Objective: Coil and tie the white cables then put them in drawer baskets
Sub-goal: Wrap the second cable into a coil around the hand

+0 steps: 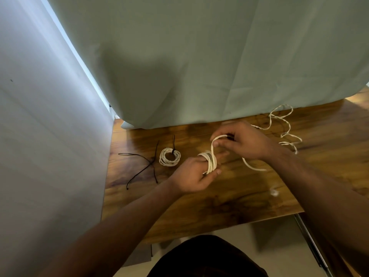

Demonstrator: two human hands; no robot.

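Wooden table point(199, 206); twisted white cable point(211, 160), part-coiled.

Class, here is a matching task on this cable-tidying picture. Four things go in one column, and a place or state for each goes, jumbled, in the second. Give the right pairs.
1 tied coil
2 loose black ties
3 left hand
4 right hand

A pinches a raised strand of the white cable
B lie crossed on the table, left of the coil
C has cable wound round its fingers
D lies on the table, bound by a black tie

Pairs: 1-D, 2-B, 3-C, 4-A
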